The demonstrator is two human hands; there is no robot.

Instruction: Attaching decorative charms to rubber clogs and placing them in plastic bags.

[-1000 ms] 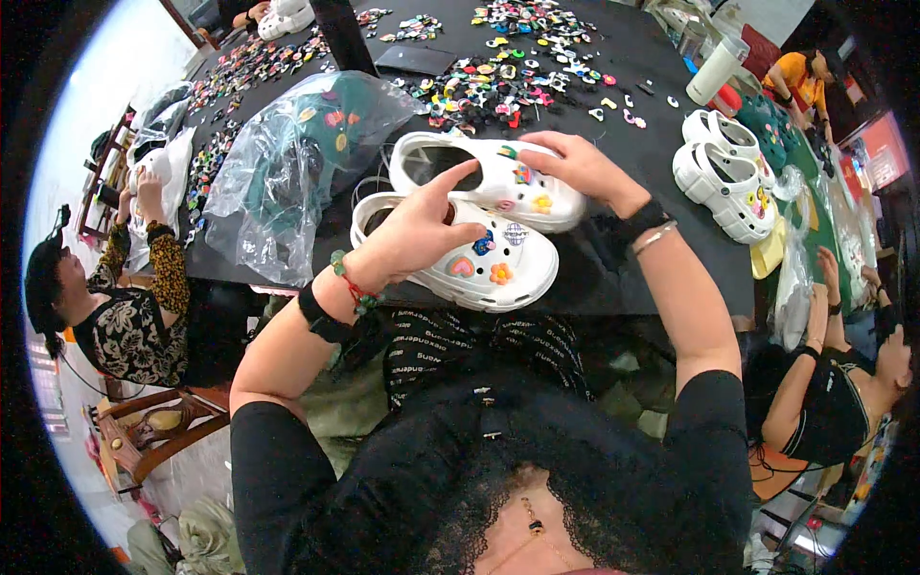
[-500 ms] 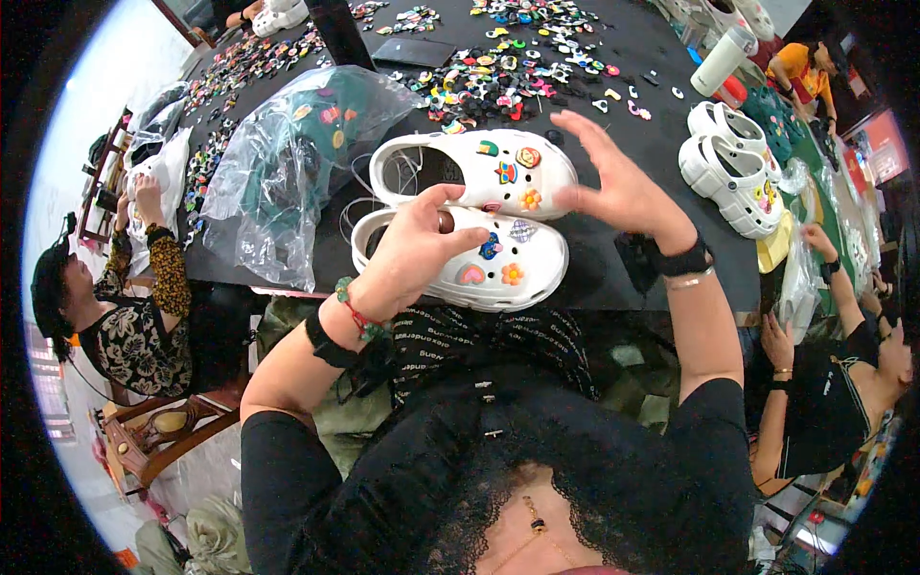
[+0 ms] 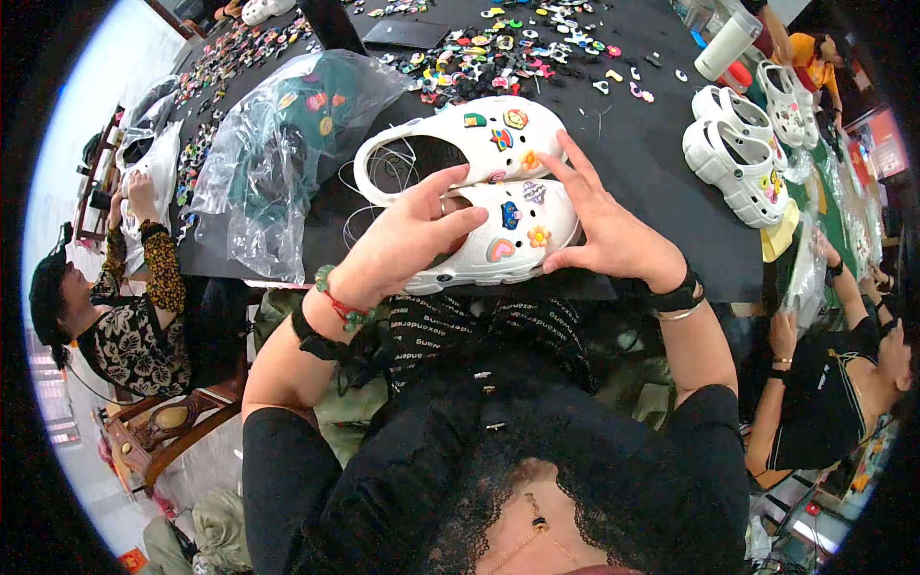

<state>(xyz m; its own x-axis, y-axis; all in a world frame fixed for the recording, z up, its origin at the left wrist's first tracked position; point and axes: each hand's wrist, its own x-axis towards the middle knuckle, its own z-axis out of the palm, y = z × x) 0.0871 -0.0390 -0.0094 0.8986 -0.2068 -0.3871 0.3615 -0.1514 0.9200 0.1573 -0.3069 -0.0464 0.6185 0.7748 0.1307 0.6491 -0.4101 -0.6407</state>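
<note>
Two white foam clogs with colourful charms on their tops lie side by side before me, toes to the right. The near clog (image 3: pixel 491 257) lies by the table's front edge; the far clog (image 3: pixel 450 123) is against its far side. My left hand (image 3: pixel 407 230) is closed round the near clog at its foot opening, thumb on the upper, some fingers hidden. My right hand (image 3: pixel 618 230) cups the toe ends, its thumb at the near clog and its upper fingers against the far one. A thin clear loop of cord (image 3: pixel 388 165) shows at the far clog's heel.
A clear plastic bag (image 3: pixel 251 192) holding dark green clogs lies at left. Loose charms (image 3: pixel 498 53) are heaped at the back. More white clogs (image 3: pixel 733 163) and a pale bottle (image 3: pixel 725 46) stand at right. Co-workers sit at left (image 3: pixel 134 326) and right (image 3: pixel 834 393).
My right hand has come down from the air onto the clogs' toes. The clogs have shifted slightly, the far one tilting with its toe away from me.
</note>
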